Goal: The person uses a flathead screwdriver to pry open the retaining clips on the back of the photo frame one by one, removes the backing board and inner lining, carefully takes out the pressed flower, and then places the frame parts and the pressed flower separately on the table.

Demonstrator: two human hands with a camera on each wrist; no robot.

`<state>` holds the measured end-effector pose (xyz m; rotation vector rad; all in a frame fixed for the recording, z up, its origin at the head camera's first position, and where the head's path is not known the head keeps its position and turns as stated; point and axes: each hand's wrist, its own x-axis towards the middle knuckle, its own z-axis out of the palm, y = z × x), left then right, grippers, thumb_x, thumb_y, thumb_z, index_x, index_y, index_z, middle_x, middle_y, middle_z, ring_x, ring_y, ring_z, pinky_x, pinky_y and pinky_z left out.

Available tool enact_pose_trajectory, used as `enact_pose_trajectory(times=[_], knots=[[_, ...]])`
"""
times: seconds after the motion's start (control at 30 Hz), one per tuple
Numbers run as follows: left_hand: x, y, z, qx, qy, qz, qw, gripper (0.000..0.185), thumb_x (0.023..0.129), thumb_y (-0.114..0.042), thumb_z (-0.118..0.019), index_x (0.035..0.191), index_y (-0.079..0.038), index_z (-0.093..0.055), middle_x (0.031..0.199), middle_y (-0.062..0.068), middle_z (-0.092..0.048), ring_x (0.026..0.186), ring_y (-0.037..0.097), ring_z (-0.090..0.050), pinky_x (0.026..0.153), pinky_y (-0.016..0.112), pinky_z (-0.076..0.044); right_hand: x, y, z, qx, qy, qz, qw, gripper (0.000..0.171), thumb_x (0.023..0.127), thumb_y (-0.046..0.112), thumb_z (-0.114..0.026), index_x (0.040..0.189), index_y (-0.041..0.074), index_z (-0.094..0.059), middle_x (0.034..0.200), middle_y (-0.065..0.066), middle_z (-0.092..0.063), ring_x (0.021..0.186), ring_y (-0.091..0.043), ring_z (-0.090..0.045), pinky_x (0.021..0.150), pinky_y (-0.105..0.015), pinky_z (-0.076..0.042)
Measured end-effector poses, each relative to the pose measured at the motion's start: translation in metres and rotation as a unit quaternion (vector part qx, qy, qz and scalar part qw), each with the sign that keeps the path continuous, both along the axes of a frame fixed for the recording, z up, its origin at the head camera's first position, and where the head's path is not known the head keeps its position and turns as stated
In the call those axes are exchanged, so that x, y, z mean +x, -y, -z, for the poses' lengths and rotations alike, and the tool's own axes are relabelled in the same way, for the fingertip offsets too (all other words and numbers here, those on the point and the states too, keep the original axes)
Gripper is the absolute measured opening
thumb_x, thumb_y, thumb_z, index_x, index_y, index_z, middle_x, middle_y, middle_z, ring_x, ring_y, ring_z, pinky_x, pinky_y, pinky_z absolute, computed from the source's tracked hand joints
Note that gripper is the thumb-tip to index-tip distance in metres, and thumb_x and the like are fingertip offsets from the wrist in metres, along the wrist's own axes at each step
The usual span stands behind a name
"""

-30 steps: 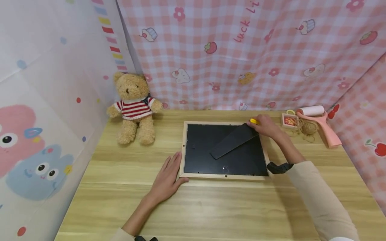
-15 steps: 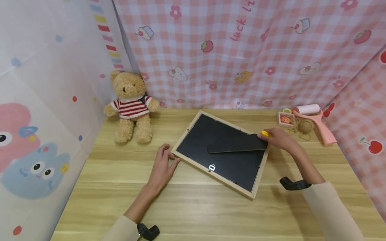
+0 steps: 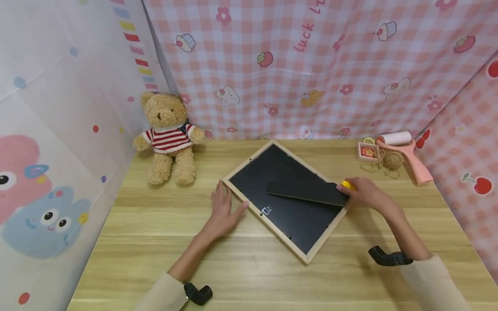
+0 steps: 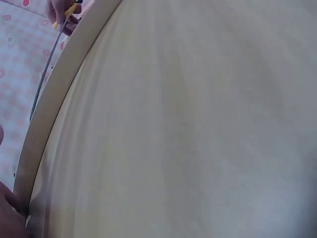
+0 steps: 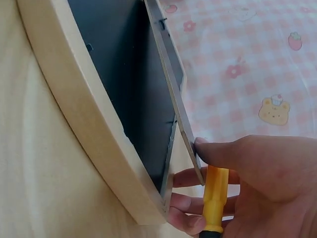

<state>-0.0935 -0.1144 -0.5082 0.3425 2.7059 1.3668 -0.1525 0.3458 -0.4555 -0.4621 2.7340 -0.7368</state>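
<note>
A picture frame [image 3: 282, 231] with a pale wood border lies back-up on the table, turned diagonally. Its black backing carries a hinged stand leg [image 3: 303, 191], which tilts up off the back at its right end. My right hand [image 3: 367, 194] pinches that raised end between thumb and fingers, and a yellow screwdriver handle [image 5: 216, 196] with a black end sits in the same hand. The handle's shaft is out of sight. With fingers extended, my left hand [image 3: 223, 214] touches the frame's left corner and near-left edge. Only bits of left fingers [image 4: 9, 215] show in the left wrist view.
A teddy bear [image 3: 167, 138] in a striped shirt sits at the back left. At the back right are a pink lint roller [image 3: 416, 162], a ball of twine [image 3: 392, 160] and a small framed box [image 3: 367, 152]. Patterned cloth [image 3: 249, 77] hangs behind the table.
The picture frame has turned clockwise from straight to diagonal. My right hand has moved right and nearer with the stand leg; my left hand has shifted its fingers at the left corner.
</note>
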Motion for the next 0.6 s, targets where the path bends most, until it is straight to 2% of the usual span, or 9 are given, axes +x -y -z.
enact_pose_trajectory(times=[0.17,0.23,0.3,0.47,0.53,0.6], knots=[[-0.014,-0.009,0.000,-0.031,0.021,0.015,0.9992,0.129,0.098,-0.066,-0.072,0.168,0.015,0.000,0.179,0.031,0.020,0.168,0.045,0.018,0.134,0.064,0.014,-0.005,-0.028,0.054,0.025,-0.012,0.013,1.000,0.049,0.113,0.054,-0.055,0.087,0.014,-0.062,0.072,0.002,-0.049,0.066,-0.016,-0.050,0.066,-0.030,-0.038],[-0.023,-0.008,0.001,-0.052,0.021,0.032,0.9979,0.136,0.095,-0.071,-0.073,0.169,0.013,0.004,0.179,0.030,0.020,0.168,0.044,0.019,0.133,0.064,0.017,-0.003,-0.035,0.068,0.029,-0.004,0.017,0.999,0.052,0.112,0.060,-0.053,0.086,0.016,-0.062,0.071,0.002,-0.049,0.064,-0.016,-0.049,0.064,-0.030,-0.039],[-0.033,-0.005,0.003,-0.070,0.019,0.057,0.9958,0.137,0.095,-0.075,-0.069,0.169,0.012,0.007,0.179,0.030,0.020,0.168,0.043,0.020,0.131,0.064,0.022,0.004,-0.038,0.074,0.026,-0.002,0.013,1.000,0.054,0.112,0.062,-0.053,0.085,0.015,-0.062,0.070,0.001,-0.049,0.062,-0.017,-0.048,0.063,-0.030,-0.039],[-0.057,0.004,0.005,-0.099,0.031,0.118,0.9875,0.132,0.098,-0.086,-0.050,0.170,0.008,0.009,0.180,0.024,0.022,0.168,0.038,0.025,0.125,0.063,0.033,0.032,-0.030,0.073,0.022,0.001,0.017,1.000,0.053,0.111,0.062,-0.055,0.082,0.018,-0.061,0.067,0.003,-0.049,0.060,-0.015,-0.049,0.060,-0.028,-0.040],[-0.063,0.006,0.004,-0.104,0.033,0.136,0.9847,0.126,0.101,-0.083,-0.048,0.170,0.007,0.007,0.180,0.023,0.020,0.168,0.037,0.025,0.124,0.063,0.034,0.044,-0.025,0.073,0.015,0.004,0.020,1.000,0.051,0.111,0.059,-0.057,0.081,0.018,-0.061,0.067,0.005,-0.049,0.059,-0.014,-0.049,0.058,-0.027,-0.040],[-0.069,0.007,0.001,-0.097,0.035,0.148,0.9837,0.114,0.107,-0.069,-0.051,0.171,0.008,0.004,0.181,0.024,0.017,0.168,0.039,0.023,0.123,0.064,0.035,0.055,-0.020,0.074,0.005,0.010,0.024,1.000,0.050,0.111,0.056,-0.059,0.080,0.018,-0.061,0.066,0.005,-0.050,0.058,-0.013,-0.049,0.057,-0.026,-0.041]])
